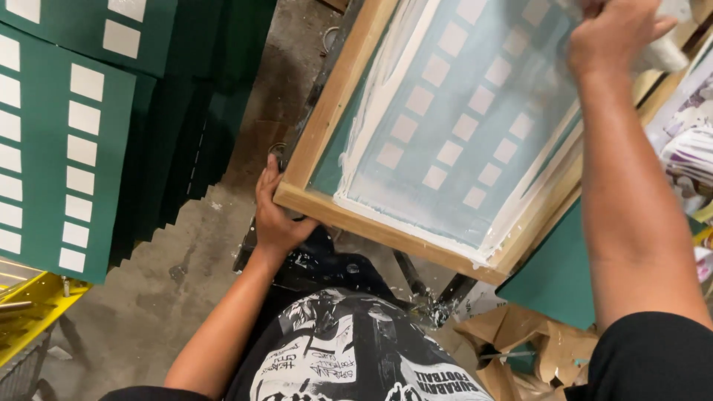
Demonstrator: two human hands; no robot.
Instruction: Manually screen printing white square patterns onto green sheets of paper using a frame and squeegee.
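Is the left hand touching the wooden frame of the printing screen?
Touching. The head view shows the left hand gripping the wooden screen frame at its near corner.

A workshop seen from above. The floor [245,111] is bare grey concrete, stained and scuffed, with dark patches running from the far middle toward the near left. On the left, stacks of dark green printed boards [67,148] bearing rows of white rectangles lie fanned in overlapping steps. At the near left corner stands a yellow metal frame [33,304]. Near right, crumpled brown paper [520,349] lies piled low. At the far right edge, rumpled patterned fabric [687,148] shows. The light is even and soft.
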